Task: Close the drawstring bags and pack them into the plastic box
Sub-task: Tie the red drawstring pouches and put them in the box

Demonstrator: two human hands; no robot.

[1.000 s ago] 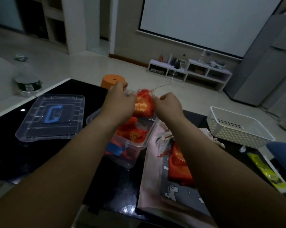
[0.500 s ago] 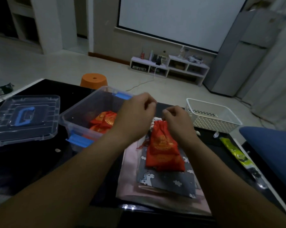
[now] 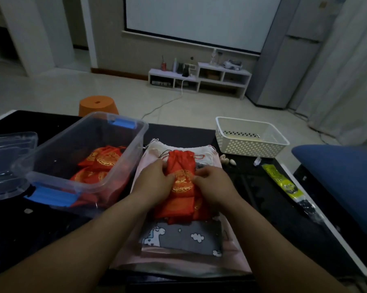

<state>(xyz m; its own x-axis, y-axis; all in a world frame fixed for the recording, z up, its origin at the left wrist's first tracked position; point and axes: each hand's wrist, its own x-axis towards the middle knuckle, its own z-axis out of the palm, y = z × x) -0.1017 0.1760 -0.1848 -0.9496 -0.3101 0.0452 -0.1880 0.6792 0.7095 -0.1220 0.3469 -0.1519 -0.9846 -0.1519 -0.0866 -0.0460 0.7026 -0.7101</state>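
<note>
A red drawstring bag (image 3: 181,166) with gold print lies on top of a stack of red bags (image 3: 178,209), which rests on grey and pink cloth bags (image 3: 182,240). My left hand (image 3: 155,182) grips the top bag's left side. On its right side my right hand (image 3: 212,185) pinches the edge. The bag's mouth is gathered, with red cords trailing to the right. Left of the stack stands the clear plastic box (image 3: 123,149) with blue latches, holding several red bags (image 3: 102,161).
The box's clear lid (image 3: 7,166) lies at the far left on the black table. A white perforated basket (image 3: 250,136) stands at the back right, small shells (image 3: 227,160) and a yellow packet (image 3: 282,180) beside it. An orange stool (image 3: 98,104) stands behind the table.
A second ago both hands held a red bag above the box. That bag went into the box. Both hands have come down on the top bag of the stack.
</note>
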